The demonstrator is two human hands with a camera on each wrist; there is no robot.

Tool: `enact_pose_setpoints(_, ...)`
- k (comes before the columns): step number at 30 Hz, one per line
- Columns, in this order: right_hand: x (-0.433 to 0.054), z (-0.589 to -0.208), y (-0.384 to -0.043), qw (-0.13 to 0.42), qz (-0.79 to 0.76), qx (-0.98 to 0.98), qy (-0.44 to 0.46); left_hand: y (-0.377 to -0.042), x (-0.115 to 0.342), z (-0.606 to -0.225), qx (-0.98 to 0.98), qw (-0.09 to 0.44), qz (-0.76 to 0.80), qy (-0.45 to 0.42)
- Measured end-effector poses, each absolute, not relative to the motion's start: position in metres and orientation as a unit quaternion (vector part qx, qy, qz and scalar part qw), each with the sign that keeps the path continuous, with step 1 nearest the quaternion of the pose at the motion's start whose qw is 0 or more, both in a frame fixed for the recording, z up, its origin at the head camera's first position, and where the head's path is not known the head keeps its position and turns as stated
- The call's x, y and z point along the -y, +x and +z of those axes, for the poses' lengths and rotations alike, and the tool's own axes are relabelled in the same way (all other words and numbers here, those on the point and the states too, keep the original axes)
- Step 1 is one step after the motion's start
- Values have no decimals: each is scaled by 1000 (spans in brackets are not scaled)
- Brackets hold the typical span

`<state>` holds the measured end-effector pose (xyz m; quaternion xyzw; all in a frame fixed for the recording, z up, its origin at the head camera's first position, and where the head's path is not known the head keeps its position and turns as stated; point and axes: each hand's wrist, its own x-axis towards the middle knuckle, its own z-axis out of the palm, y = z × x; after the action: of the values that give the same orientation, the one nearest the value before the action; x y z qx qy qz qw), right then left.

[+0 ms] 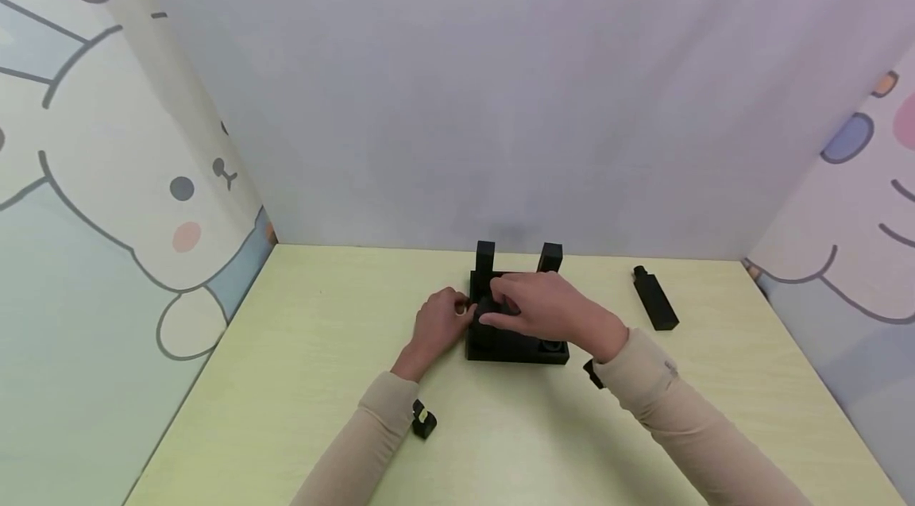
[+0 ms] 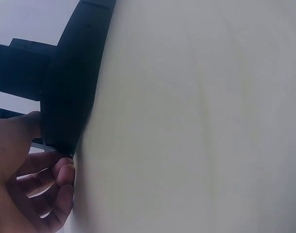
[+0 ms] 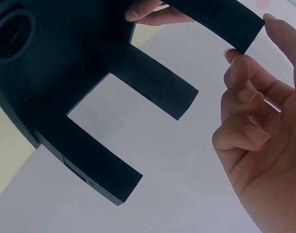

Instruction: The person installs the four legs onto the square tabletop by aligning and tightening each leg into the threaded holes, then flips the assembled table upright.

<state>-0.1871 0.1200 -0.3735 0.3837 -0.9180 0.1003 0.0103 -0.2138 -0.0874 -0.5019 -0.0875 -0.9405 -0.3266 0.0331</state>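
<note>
A black base [image 1: 516, 349] with two upright posts [image 1: 484, 256] at its back stands on the table, and a round socket [image 3: 13, 35] shows in its face. My left hand [image 1: 438, 323] grips the base's left edge; in the left wrist view the thumb lies on one side and curled fingers on the other. My right hand [image 1: 546, 303] reaches over the base. It pinches the end of a third black post [image 3: 218, 20] between thumb and index finger, the other fingers curled. That post rises from the base's front left, its foot hidden in the right wrist view.
A black bottle-shaped piece [image 1: 655, 301] lies on the table to the right of the base. One small black piece [image 1: 424, 420] is beside my left sleeve, another [image 1: 592, 373] partly under my right sleeve. A pale curtain [image 1: 457, 109] hangs behind the table [image 1: 300, 331].
</note>
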Motion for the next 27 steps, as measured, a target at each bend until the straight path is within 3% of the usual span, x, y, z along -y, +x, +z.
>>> enact_pose_setpoints(14, -121, -362, -184, -23, 99, 908, 407, -212, 87, -501, 945, 39, -314, -82)
enact_pose_setpoints(27, -114, -377, -185, 55, 94, 921, 375, -213, 88, -503, 940, 37, -328, -91)
